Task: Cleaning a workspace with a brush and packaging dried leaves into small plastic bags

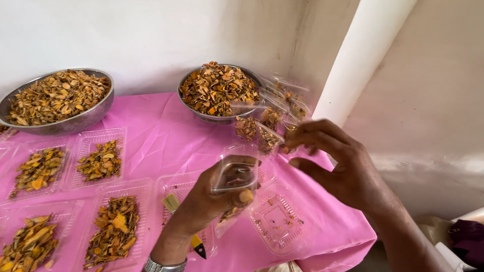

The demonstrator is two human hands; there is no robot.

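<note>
Pink-clothed table (166,136), trays (101,160), bowls (60,103)

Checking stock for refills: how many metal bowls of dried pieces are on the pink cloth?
2: one metal bowl at the far left, another metal bowl at the far middle, by the wall.

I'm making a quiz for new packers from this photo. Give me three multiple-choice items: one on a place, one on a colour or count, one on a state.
1. Where is the small brush?
A. in a bowl
B. on the cloth by the left wrist
C. on the floor

2. What colour is the tablecloth?
A. pink
B. green
C. white

3. The clear tray under the hands is:
A. heaped full
B. lidded
C. nearly empty

Answers:
1 B, it lies under the left hand.
2 A, pink throughout.
3 C, only crumbs inside.
</note>
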